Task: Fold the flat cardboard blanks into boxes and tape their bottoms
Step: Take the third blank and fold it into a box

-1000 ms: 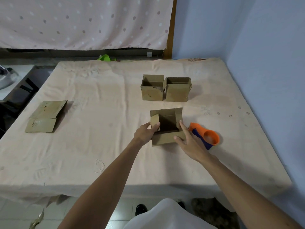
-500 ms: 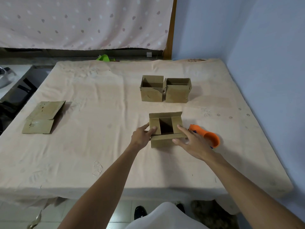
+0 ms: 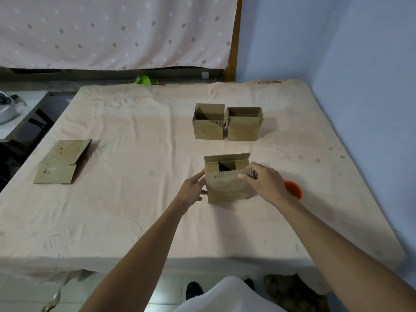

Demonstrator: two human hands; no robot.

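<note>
A small cardboard box [image 3: 225, 190] stands mid-table with its flaps up; the two side flaps are folded inward and a dark gap shows between them. My left hand [image 3: 193, 189] rests against the box's left wall with straight fingers. My right hand [image 3: 264, 183] grips the near flap at the box's right top corner, thumb on the front face and fingers over the edge. An orange tape dispenser [image 3: 293, 189] lies just right of the box, mostly hidden behind my right hand. Flat cardboard blanks [image 3: 63, 161] lie at the table's left.
Two folded open-topped boxes [image 3: 208, 123] [image 3: 244, 124] stand side by side behind the one I hold. The table carries a pale peach cloth [image 3: 135, 199]. A blue wall runs along the right edge, and a dotted curtain hangs at the back.
The side flaps have gone from standing to folded inward. My right hand moved from the box's front right up onto its near flap, and it now hides most of the tape dispenser.
</note>
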